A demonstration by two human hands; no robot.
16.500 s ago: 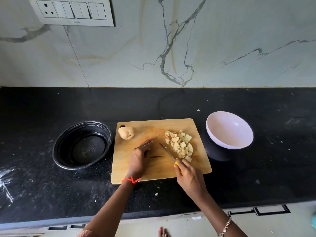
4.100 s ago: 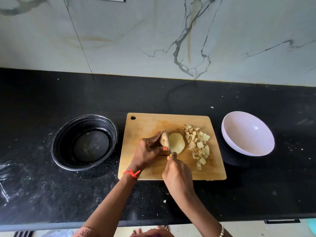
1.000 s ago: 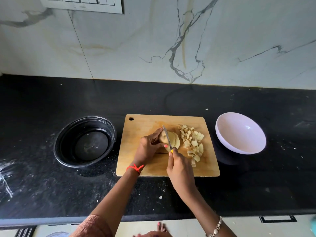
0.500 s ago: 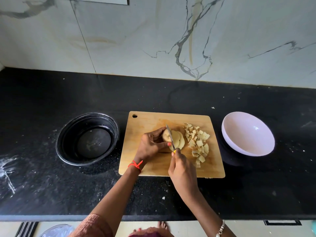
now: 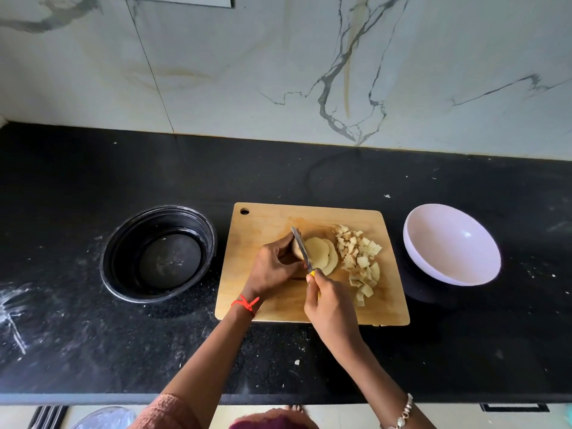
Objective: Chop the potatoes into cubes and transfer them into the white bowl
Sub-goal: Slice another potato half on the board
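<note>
So there's a wooden cutting board sitting on a black speckled countertop, with a marble-look wall behind it. The left hand is curled around the uncut end of a potato near the middle of the board – fingers wrapped close over it, pinning it down. Most of that chunk is hidden under the hand, so only a bit of brownish skin shows.

The right hand is closed around the knife. You can just see a bit of yellow handle peeking out above the fingers, and the blade runs up and slightly left from there, standing right against the cut face of the potato. Just to the right of the blade, a few round potato slices lie overlapping each other, flat on the board.

Further right on the same board is a loose pile of potato cubes, spreading toward the near edge. The white bowl sits on the counter just off the board's right side – tilted a little toward the camera, nothing visible in it. On the other side, left of the board, there's a black round container with a bit of whitish residue on its bottom.

There's a red thread on the left wrist and a beaded bracelet on the right one.
</note>
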